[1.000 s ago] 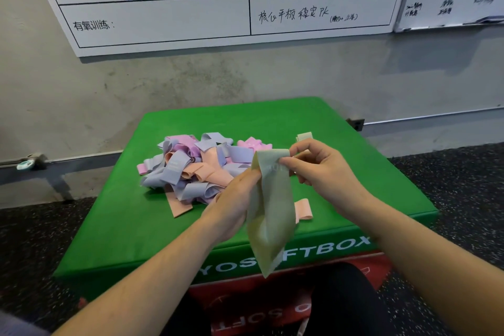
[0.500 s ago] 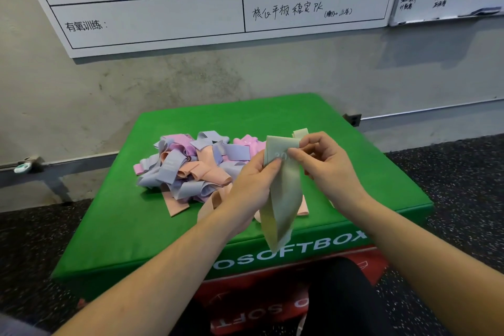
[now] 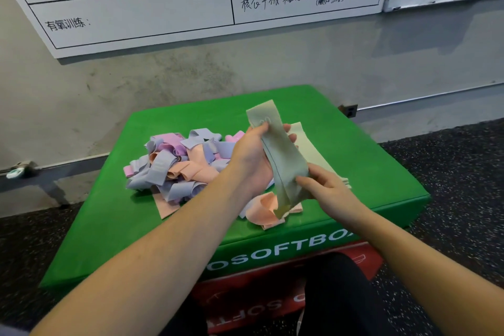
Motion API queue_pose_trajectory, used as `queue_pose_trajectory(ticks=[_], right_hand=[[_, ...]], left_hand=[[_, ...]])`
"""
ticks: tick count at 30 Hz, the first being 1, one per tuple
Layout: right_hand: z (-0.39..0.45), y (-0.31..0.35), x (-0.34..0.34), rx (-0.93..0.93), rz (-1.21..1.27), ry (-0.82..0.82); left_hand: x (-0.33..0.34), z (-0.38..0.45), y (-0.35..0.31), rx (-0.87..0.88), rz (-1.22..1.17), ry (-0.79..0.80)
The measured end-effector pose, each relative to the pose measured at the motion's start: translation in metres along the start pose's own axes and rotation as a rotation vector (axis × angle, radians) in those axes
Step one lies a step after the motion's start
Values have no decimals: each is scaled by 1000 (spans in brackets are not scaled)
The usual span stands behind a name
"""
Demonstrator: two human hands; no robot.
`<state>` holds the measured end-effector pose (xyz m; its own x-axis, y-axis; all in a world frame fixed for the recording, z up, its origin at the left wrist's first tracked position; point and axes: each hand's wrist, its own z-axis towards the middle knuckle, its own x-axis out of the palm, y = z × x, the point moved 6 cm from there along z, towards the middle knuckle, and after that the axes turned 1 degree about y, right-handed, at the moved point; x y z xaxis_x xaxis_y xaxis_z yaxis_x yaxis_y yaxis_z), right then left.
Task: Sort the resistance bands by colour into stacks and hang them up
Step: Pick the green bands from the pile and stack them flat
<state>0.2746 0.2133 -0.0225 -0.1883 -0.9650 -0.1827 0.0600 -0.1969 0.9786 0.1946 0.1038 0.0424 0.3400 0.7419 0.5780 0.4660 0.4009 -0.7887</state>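
- My left hand [image 3: 252, 157] grips the green band [image 3: 283, 155] near its top, thumb across the front.
- My right hand [image 3: 327, 188] pinches its lower edge.

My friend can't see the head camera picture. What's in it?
Two hands, left hand and right hand, hold a pale green band over a green soft box. A jumbled pile of bands, purple, pink and peach, lies on the box.
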Motion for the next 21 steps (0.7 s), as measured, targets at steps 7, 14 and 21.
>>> queue_pose_trajectory(ticks=[7,14,21], right_hand=[[1,-13,-16,97,-50,-42],[-1,-32,-42,185,-107,-9],[4,-44,-67,243,-272,-137]], left_hand=[[4,42,11,-39,-168,-185],[4,90,11,17,-98,-169],[7,146,25,25,135,-208]])
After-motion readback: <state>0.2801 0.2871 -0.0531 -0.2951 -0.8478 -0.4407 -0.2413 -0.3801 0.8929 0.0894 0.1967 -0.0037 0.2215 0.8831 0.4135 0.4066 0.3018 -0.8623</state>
